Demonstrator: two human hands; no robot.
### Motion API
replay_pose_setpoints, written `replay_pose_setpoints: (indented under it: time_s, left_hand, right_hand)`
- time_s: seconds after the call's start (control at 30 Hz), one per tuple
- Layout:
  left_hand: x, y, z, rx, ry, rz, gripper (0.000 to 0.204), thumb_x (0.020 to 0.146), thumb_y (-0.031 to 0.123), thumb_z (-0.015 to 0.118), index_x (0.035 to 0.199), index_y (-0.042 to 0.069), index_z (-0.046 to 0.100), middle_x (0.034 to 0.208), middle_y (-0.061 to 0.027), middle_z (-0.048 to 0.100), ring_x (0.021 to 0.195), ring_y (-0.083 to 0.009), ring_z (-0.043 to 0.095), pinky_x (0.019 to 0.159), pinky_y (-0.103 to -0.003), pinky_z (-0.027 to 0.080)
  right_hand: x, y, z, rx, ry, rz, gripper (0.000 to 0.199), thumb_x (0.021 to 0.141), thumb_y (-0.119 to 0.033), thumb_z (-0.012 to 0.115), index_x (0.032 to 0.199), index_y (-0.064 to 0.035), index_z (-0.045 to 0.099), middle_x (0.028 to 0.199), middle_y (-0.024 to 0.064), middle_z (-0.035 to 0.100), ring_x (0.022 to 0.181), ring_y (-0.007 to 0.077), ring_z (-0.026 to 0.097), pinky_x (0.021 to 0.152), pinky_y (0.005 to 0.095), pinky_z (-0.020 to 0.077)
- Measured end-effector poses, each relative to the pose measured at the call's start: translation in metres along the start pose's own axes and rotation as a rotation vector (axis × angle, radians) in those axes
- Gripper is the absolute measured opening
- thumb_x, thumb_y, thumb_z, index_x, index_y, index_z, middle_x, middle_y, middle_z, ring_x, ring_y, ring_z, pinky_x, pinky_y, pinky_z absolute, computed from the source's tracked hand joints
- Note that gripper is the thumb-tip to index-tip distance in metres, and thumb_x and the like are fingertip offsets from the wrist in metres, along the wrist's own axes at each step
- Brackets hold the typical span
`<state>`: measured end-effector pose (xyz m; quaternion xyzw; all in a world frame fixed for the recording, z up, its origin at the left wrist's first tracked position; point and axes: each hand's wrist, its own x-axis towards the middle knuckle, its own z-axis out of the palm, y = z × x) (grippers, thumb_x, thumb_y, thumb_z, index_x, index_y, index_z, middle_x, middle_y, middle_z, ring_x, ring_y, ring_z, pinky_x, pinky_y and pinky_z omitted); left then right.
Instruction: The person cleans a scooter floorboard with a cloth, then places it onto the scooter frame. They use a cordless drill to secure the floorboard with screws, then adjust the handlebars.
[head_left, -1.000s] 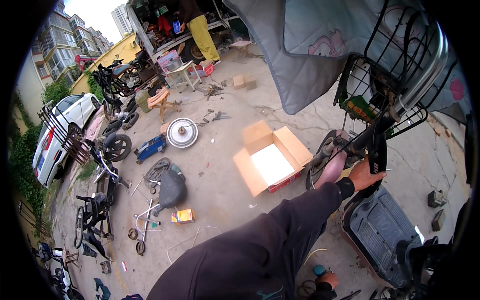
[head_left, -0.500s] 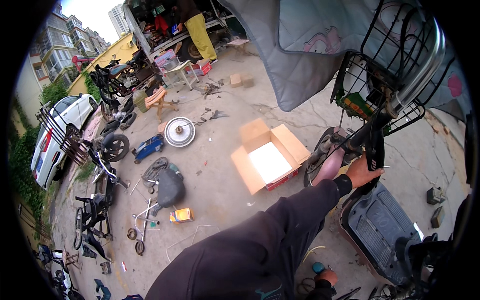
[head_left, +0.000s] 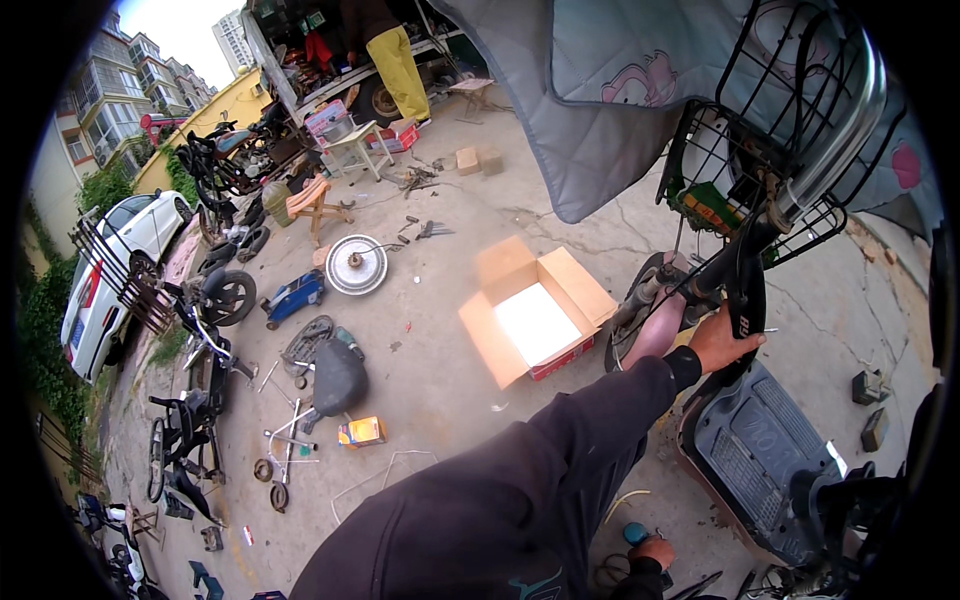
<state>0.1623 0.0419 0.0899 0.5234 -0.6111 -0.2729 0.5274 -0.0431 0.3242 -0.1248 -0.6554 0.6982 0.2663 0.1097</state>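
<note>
A: Start at the fingers. What is the left hand (head_left: 722, 340) doing?

B: Its fingers (head_left: 745, 343) are wrapped around the black front column (head_left: 745, 285) of the electric scooter, just below the wire basket (head_left: 770, 150). The arm is stretched out long in a dark sleeve (head_left: 520, 500).

A: And the right hand (head_left: 655, 552)?

B: Low at the bottom edge, near a small teal object (head_left: 636, 533) on the ground. I cannot tell whether those fingers are closed or spread; too little of them shows.

A: Where does the scooter stand?

B: To the person's right, with its grey footboard (head_left: 765, 460) beneath the gripping hand, its front wheel (head_left: 640, 310) with a pink fender beside the open cardboard box (head_left: 535, 310), and a grey quilted cover (head_left: 610, 90) draped above.

A: What might go wrong?

B: To my eye, the steering could swing. One hand at full reach gives little leverage, so if the front wheel turns, the scooter may tip toward the box or the person. Fingers so near the brackets could be pinched.

A: Anything underfoot?

B: Plenty: a wheel hub (head_left: 357, 265), a black seat (head_left: 338, 375), a yellow carton (head_left: 362, 432) and loose metal parts lie scattered on the concrete. A backward step could trip the person.
</note>
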Motion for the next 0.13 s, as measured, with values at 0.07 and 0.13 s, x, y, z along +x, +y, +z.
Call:
replay_pose_setpoints:
  time_s: [0.07,0.13]
  left_hand:
    - [0.0002,0.0001,0.0005,0.013,0.002,0.005,0.066,0.079,0.038,0.077,0.119,-0.003,0.045,0.092,-0.0154,0.067,0.069,-0.0266,0.069,0.065,-0.036,0.056]
    - [-0.0004,-0.0006,0.0001,0.023,0.004,0.001,0.066,0.079,0.038,0.077,0.120,-0.003,0.045,0.092,-0.0153,0.067,0.070,-0.0268,0.069,0.065,-0.036,0.056]
  right_hand:
    - [0.0012,0.0008,0.0030,-0.001,0.003,-0.010,0.018,0.076,-0.029,0.071,0.090,-0.0168,0.075,0.096,0.0064,0.074,0.092,0.0234,0.072,0.074,0.0336,0.0565]
    - [0.0015,0.0008,0.0036,-0.001,0.003,-0.017,0.018,0.076,-0.029,0.071,0.090,-0.0170,0.075,0.096,0.0064,0.074,0.093,0.0234,0.072,0.074,0.0335,0.0564]
